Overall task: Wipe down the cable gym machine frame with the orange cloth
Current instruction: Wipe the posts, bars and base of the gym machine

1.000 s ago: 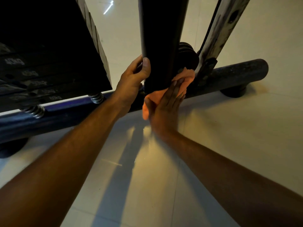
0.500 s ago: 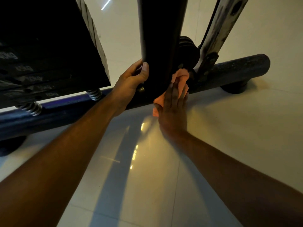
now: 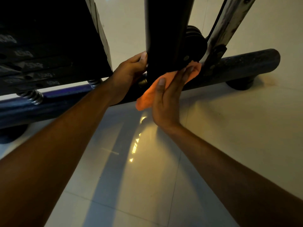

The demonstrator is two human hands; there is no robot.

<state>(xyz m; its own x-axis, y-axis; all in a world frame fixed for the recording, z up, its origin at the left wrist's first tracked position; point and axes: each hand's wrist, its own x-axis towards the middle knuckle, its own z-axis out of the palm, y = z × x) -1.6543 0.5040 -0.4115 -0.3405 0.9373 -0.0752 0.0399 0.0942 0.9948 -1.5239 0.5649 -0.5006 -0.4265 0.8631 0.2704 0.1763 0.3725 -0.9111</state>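
Head view: glossy pale floor tiles (image 3: 213,128) (dim room) under dark base tube (image 3: 237,64).

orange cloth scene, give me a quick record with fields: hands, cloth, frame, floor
left hand: grips the black upright post near its foot
right hand: straight fingers press the orange cloth to the post's base
cloth: bunched where post meets base tube
nearby: weight stack, springs
floor: glossy tiles

Right hand (image 3: 165,102) has slid the crumpled orange cloth (image 3: 147,95) lower and rightward along the base of the black upright post (image 3: 165,35), spreading it wider.
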